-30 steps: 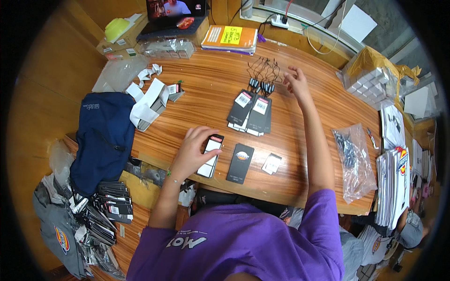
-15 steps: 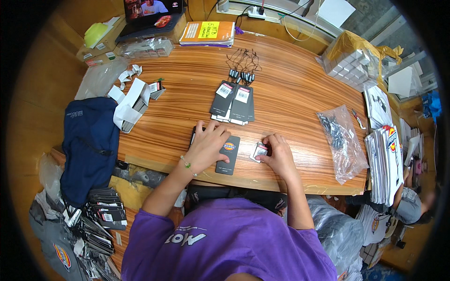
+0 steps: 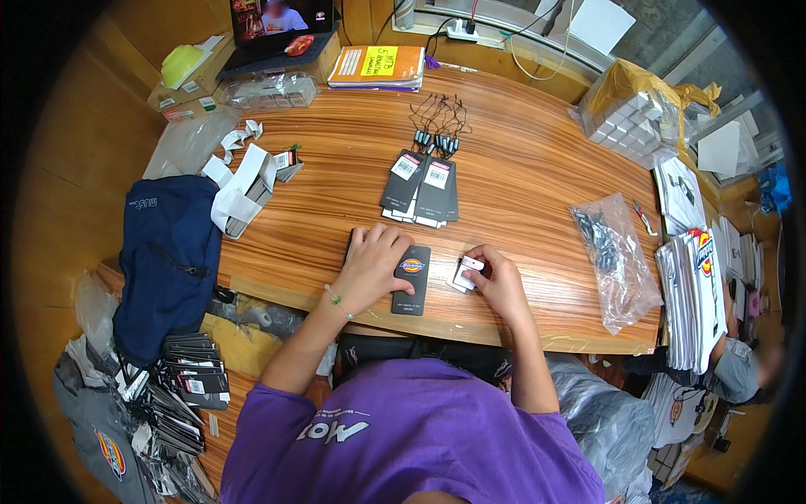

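Note:
My left hand [image 3: 369, 267] lies curled over black hang tags at the table's near edge, its thumb pressing on the front of one black hang tag [image 3: 410, 296]. Most of what sits under its fingers is hidden. To the right, my right hand [image 3: 497, 281] pinches a small white label [image 3: 473, 264], tilted up between thumb and fingers. Beneath it, more small white labels [image 3: 458, 277] rest on the wood, partly covered by that hand. Farther back is a fanned group of black hang tags [image 3: 433, 189] with barcode stickers and black strings.
An opened white paper packet [image 3: 243, 197] and a navy bag [image 3: 164, 260] lie at the left. On the right are a clear plastic bag of black strings [image 3: 606, 252], small pliers-like snips [image 3: 645, 217] and stacked packaged garments [image 3: 688, 294]. A laptop [image 3: 281, 25] stands at the back.
My right hand has tilted a small label up off the others and its fingers have curled in. My left hand stays over the hang tags. The whole view has shifted slightly.

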The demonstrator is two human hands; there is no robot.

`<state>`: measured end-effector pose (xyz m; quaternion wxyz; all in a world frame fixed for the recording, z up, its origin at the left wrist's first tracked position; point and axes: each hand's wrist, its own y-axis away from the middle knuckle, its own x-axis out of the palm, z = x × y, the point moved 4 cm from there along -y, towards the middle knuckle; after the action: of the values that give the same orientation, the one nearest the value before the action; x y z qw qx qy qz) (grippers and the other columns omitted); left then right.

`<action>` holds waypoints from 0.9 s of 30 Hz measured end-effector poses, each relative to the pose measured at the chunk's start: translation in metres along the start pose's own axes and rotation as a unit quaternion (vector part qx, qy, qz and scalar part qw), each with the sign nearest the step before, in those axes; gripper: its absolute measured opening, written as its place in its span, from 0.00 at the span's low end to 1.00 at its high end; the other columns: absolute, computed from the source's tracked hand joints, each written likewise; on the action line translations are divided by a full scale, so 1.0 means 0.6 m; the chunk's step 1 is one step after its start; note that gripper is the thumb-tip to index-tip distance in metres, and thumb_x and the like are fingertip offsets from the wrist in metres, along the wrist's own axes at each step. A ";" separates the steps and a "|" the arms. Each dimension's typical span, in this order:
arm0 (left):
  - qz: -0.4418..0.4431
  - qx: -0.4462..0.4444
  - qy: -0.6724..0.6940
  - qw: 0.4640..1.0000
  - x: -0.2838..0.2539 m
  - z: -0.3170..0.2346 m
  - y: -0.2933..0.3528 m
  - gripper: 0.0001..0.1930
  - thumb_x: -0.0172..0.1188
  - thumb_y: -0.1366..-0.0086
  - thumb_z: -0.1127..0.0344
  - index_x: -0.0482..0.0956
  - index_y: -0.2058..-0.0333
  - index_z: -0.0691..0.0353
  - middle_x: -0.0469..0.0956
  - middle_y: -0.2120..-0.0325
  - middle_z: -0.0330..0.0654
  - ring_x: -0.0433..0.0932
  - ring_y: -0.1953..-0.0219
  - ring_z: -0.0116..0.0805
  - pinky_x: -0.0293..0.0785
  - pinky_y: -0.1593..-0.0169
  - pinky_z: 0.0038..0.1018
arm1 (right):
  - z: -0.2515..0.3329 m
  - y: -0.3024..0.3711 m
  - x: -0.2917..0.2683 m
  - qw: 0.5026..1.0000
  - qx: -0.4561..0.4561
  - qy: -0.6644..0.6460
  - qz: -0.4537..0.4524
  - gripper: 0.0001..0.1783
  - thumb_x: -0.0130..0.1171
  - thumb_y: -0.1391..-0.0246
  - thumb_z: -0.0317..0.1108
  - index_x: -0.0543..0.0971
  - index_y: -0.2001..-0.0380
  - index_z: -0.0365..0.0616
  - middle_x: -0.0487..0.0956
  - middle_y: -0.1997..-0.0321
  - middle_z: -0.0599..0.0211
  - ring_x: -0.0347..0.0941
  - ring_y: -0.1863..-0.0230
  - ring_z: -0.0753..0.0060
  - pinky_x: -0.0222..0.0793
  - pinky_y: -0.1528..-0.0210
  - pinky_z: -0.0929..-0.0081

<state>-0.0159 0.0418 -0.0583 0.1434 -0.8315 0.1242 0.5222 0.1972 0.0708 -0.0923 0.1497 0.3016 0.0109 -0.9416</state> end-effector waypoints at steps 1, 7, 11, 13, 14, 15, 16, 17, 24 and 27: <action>-0.002 -0.004 0.012 1.000 0.000 0.002 -0.001 0.32 0.69 0.65 0.52 0.72 0.59 0.60 0.70 0.61 0.39 0.64 0.55 0.39 0.54 0.50 0.35 | -0.005 0.000 0.002 1.000 -0.001 -0.002 -0.001 0.14 0.64 0.61 0.27 0.75 0.68 0.42 0.78 0.74 0.60 0.74 0.76 0.64 0.68 0.72 0.72; -0.022 -0.002 0.023 0.999 -0.008 0.002 -0.006 0.29 0.69 0.63 0.55 0.72 0.60 0.59 0.70 0.62 0.40 0.65 0.56 0.39 0.56 0.50 0.34 | -0.003 0.000 0.002 1.000 0.004 0.003 0.011 0.14 0.63 0.59 0.25 0.74 0.66 0.39 0.76 0.75 0.65 0.69 0.77 0.74 0.65 0.73 0.78; -0.061 0.007 0.007 0.998 -0.002 -0.002 0.001 0.27 0.68 0.61 0.56 0.72 0.61 0.59 0.69 0.61 0.40 0.65 0.55 0.40 0.56 0.50 0.35 | -0.001 -0.002 0.003 1.000 -0.008 0.005 0.018 0.13 0.62 0.57 0.23 0.73 0.65 0.38 0.74 0.76 0.67 0.67 0.77 0.80 0.64 0.74 0.81; -0.086 0.007 0.025 0.996 -0.005 -0.003 0.003 0.25 0.68 0.59 0.58 0.73 0.61 0.60 0.70 0.62 0.40 0.67 0.57 0.39 0.59 0.52 0.33 | -0.001 -0.001 0.003 1.000 0.004 0.000 0.021 0.12 0.61 0.56 0.23 0.73 0.65 0.38 0.75 0.76 0.68 0.67 0.76 0.80 0.64 0.73 0.81; -0.102 0.008 0.041 0.994 -0.009 -0.003 0.003 0.23 0.67 0.57 0.59 0.73 0.61 0.61 0.71 0.63 0.40 0.69 0.60 0.38 0.61 0.55 0.32 | -0.001 -0.001 0.003 1.000 0.009 -0.003 0.022 0.11 0.60 0.56 0.23 0.74 0.66 0.37 0.75 0.76 0.68 0.67 0.76 0.80 0.64 0.72 0.81; -0.118 0.008 0.057 0.991 -0.015 -0.005 0.003 0.22 0.67 0.54 0.61 0.73 0.61 0.61 0.72 0.64 0.41 0.71 0.62 0.37 0.64 0.57 0.30 | -0.005 0.000 0.005 0.999 0.014 -0.040 0.020 0.11 0.60 0.55 0.23 0.73 0.66 0.37 0.74 0.76 0.69 0.67 0.76 0.81 0.64 0.72 0.81; -0.052 -0.061 0.157 0.984 -0.011 0.000 0.005 0.20 0.65 0.52 0.63 0.73 0.60 0.62 0.73 0.66 0.41 0.72 0.64 0.34 0.66 0.60 0.28 | -0.012 0.003 0.007 0.997 0.020 -0.078 0.018 0.11 0.60 0.55 0.23 0.73 0.65 0.37 0.74 0.76 0.70 0.67 0.76 0.82 0.64 0.71 0.82; 0.015 -0.129 0.252 0.959 -0.016 -0.005 0.007 0.17 0.63 0.49 0.66 0.73 0.60 0.63 0.74 0.67 0.41 0.74 0.67 0.31 0.68 0.63 0.26 | -0.006 0.004 0.007 0.993 0.025 -0.117 0.016 0.10 0.59 0.54 0.23 0.73 0.65 0.37 0.74 0.77 0.71 0.67 0.76 0.82 0.64 0.71 0.82; -0.007 -0.133 0.554 0.822 0.014 -0.044 0.022 0.16 0.57 0.43 0.77 0.70 0.55 0.68 0.77 0.66 0.43 0.76 0.63 0.25 0.72 0.60 0.19 | 0.095 0.044 0.013 0.981 -0.076 -0.177 0.005 0.13 0.62 0.57 0.24 0.72 0.66 0.41 0.66 0.83 0.73 0.61 0.79 0.83 0.59 0.76 0.82; -0.023 -0.136 0.573 0.808 0.015 -0.050 0.018 0.16 0.57 0.43 0.78 0.70 0.55 0.69 0.77 0.65 0.45 0.76 0.61 0.26 0.72 0.57 0.19 | 0.100 0.039 0.023 0.988 -0.099 -0.113 -0.045 0.15 0.64 0.58 0.28 0.71 0.66 0.41 0.65 0.83 0.69 0.63 0.81 0.76 0.61 0.78 0.78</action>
<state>0.0092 0.0199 -0.0553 -0.0564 -0.9933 0.0926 -0.0406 0.1596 0.0380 -0.0495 0.1365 0.1762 0.1003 -0.9697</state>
